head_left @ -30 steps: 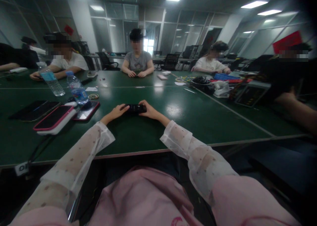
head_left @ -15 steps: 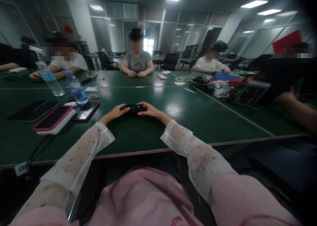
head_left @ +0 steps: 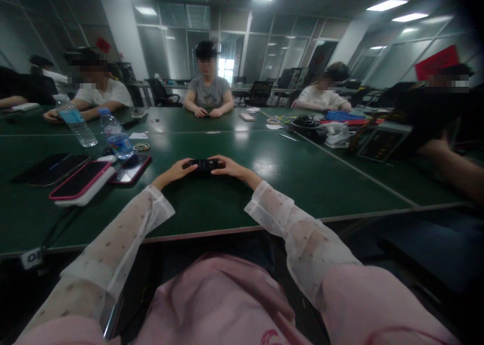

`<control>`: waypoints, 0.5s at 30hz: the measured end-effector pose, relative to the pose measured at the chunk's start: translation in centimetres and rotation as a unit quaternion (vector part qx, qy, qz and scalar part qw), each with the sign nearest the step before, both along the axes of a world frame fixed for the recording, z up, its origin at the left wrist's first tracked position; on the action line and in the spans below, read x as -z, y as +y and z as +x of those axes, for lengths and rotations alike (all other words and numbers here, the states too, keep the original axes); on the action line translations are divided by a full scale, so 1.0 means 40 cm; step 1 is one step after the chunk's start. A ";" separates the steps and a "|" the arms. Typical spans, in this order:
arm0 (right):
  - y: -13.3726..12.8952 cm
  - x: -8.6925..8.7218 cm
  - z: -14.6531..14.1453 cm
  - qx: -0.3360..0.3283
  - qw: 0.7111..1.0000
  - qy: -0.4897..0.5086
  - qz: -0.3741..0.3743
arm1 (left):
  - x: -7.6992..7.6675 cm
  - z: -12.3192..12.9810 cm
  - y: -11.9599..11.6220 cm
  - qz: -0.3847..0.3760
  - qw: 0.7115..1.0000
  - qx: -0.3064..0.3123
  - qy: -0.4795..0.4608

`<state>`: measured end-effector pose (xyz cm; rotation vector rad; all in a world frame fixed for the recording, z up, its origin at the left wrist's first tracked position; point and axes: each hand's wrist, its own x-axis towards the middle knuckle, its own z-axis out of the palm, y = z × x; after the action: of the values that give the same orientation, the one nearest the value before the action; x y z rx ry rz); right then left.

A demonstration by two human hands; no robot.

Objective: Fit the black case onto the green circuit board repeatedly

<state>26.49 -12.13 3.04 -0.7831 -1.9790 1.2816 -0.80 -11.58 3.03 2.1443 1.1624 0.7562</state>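
Note:
A small black device (head_left: 205, 165), with faint marks on its face, lies sideways between my two hands over the green table (head_left: 212, 204). My left hand (head_left: 180, 170) grips its left end, the thumb on the near side. At its right end my right hand (head_left: 231, 167) holds it the same way, thumb and fingers closed on it. The fingers behind the device are partly hidden. Left of my left hand lies a dark phone with a pink edge (head_left: 131, 169).
A pink-framed phone (head_left: 81, 179) on a white object, dark tablets (head_left: 53, 168), two bottles (head_left: 78, 125) (head_left: 116, 135) and a tape roll (head_left: 141, 147) stand or lie at left. At right are a metal box (head_left: 384, 140), cables (head_left: 307, 123) and a blue tray (head_left: 345, 116). Several people sit around the table.

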 end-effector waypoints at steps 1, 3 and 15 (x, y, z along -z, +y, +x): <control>-0.001 -0.001 0.000 -0.002 1.000 0.001 0.000 | -0.001 0.000 -0.001 -0.001 1.000 0.002 -0.002; -0.003 -0.003 0.000 -0.001 1.000 0.003 0.001 | -0.003 0.000 -0.003 -0.001 1.000 0.003 -0.002; -0.003 0.000 -0.002 0.000 1.000 0.013 0.012 | -0.012 0.000 -0.014 -0.012 1.000 0.009 0.007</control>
<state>26.42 -12.24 3.03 -0.7517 -1.9709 1.2592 -0.81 -12.14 3.51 2.1399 1.1523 0.7170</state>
